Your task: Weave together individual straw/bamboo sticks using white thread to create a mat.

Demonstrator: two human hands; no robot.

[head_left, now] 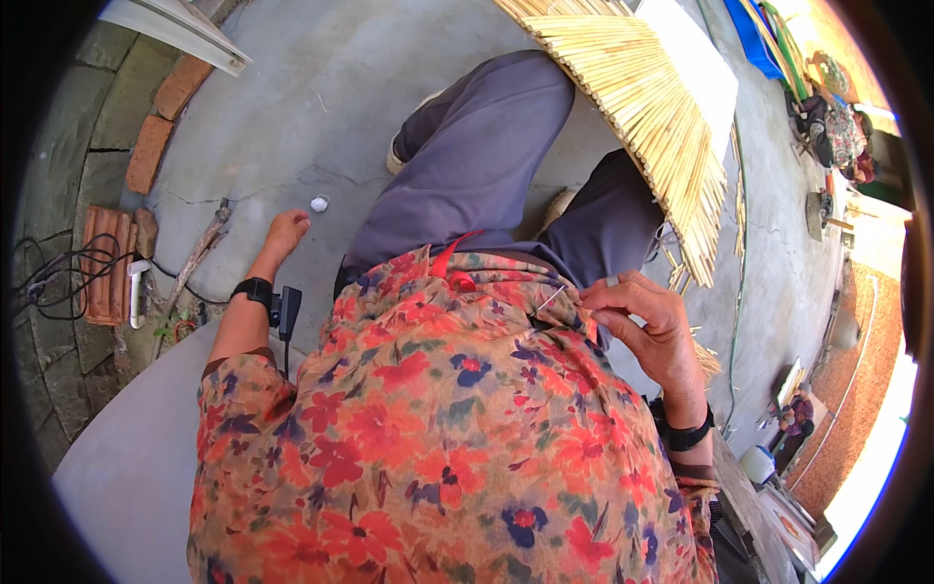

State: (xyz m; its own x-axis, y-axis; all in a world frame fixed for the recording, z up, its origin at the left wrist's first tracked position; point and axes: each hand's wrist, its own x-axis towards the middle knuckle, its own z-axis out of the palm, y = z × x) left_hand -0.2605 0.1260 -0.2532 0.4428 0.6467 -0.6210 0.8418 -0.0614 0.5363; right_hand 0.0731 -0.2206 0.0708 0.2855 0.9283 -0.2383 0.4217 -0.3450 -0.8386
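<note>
My left hand (284, 236) is held out over the concrete at the left, fingers slightly bent and nothing visible in them. Just beyond its fingertips lies a small white ball of thread (319, 203). In front of my waist, my right hand (642, 310) pinches with thumb and forefinger; what sits between them is too small to make out. A thin, pale, needle-like stick (551, 298) shows against my flowered shirt, close to those fingertips. A mat of straw-coloured reeds (632, 88), laid side by side, rests by my right knee, its edge fanning toward my right hand.
Bricks (149, 154) edge the paving at left, near a stick (202, 243), a ridged terracotta block (105, 263) and black cable (49, 277). A green hose (741, 224) runs along the concrete at right. Other people (839, 131) sit farther off at right.
</note>
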